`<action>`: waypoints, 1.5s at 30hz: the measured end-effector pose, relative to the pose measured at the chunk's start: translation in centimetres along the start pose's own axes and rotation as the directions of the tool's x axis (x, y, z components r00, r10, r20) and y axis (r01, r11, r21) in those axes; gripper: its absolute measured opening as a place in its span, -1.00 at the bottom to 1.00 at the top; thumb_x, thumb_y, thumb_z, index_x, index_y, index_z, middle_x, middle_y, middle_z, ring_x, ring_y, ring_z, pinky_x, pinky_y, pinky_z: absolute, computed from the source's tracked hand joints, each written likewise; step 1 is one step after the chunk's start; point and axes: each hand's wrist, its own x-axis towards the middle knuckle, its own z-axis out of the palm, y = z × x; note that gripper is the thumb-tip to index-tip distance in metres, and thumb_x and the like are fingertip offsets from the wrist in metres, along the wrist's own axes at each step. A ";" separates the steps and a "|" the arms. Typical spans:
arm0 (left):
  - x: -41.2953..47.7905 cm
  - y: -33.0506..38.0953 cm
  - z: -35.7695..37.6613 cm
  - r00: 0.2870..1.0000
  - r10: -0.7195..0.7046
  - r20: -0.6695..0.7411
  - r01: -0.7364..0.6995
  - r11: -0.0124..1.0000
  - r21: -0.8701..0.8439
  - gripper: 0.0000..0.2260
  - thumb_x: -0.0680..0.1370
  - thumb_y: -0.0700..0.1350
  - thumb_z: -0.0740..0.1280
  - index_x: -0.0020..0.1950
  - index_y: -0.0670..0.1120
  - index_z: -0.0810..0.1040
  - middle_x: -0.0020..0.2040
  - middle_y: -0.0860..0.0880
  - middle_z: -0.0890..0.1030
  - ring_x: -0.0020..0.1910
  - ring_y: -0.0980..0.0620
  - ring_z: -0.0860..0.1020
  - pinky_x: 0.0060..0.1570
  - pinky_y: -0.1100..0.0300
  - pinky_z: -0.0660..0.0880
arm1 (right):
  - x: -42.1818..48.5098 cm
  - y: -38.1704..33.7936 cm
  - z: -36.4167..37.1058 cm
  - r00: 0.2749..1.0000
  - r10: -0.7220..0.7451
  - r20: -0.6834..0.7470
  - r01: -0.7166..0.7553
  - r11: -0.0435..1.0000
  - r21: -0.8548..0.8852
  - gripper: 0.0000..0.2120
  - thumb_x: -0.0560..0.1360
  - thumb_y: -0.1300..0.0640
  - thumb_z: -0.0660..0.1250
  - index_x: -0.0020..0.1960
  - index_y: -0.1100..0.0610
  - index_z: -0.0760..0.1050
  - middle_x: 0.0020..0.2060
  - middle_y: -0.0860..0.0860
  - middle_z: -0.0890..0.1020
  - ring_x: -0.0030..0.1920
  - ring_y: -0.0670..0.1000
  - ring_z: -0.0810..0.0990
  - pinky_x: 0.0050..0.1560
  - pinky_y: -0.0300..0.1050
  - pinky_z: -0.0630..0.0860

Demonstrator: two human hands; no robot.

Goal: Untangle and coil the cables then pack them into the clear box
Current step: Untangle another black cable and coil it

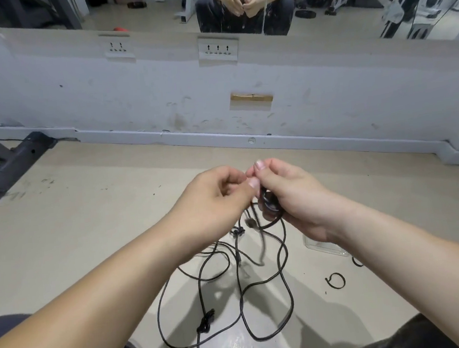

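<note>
Dark trouser knees (420, 334) framed the lower edge. Between them the long thin black cable (286, 293) lay on the beige floor (75, 229) in loose crossing loops, one tight knot (206, 321) not undone. Above, the right hand (288, 193) gripped a small wound coil (269, 202) of this cable. The left hand (216, 194) curled beside it; whether it pinched the cable was unclear. The clear plastic box (323, 246), half hidden behind the right wrist, showed no cable inside, so most work seemed left.
</note>
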 end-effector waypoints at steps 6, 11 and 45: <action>0.4 -0.1 0.0 0.997 -0.074 -0.015 0.070 0.979 -0.190 -0.96 0.61 -0.18 0.43 -0.01 -0.07 0.68 -0.25 -0.01 0.65 -0.29 0.01 0.58 -0.06 0.01 0.63 | -0.1 -0.6 -0.2 0.994 0.082 0.067 -0.082 0.997 -0.009 -0.65 0.65 -0.06 0.29 0.28 0.17 0.53 -0.24 0.03 0.43 -0.42 -0.05 0.31 -0.39 -0.14 0.30; 1.0 1.1 -1.0 0.990 -0.131 -0.050 0.097 0.898 -0.428 -0.94 0.61 -0.27 0.35 -0.03 -0.19 0.62 -0.37 -0.08 0.46 -0.51 0.01 0.47 -0.29 0.04 0.65 | -0.5 -2.3 -2.3 0.908 0.142 0.395 -0.126 0.990 -0.064 -0.69 0.50 0.12 0.40 0.22 0.17 0.55 -0.32 -0.01 0.39 -0.46 -0.05 0.20 -0.38 -0.16 0.15; 0.6 -1.0 -2.0 0.980 0.185 -0.072 -0.151 0.931 0.333 -0.73 0.35 0.17 0.53 -0.06 0.16 0.54 -0.22 0.10 0.63 -0.33 0.06 0.61 -0.32 -0.09 0.66 | 0.0 -0.9 -2.1 0.994 -0.054 0.096 0.076 0.966 -0.247 -0.95 0.48 0.14 0.29 -0.06 0.08 0.51 -0.40 0.14 0.57 -0.50 0.01 0.30 -0.50 -0.26 0.18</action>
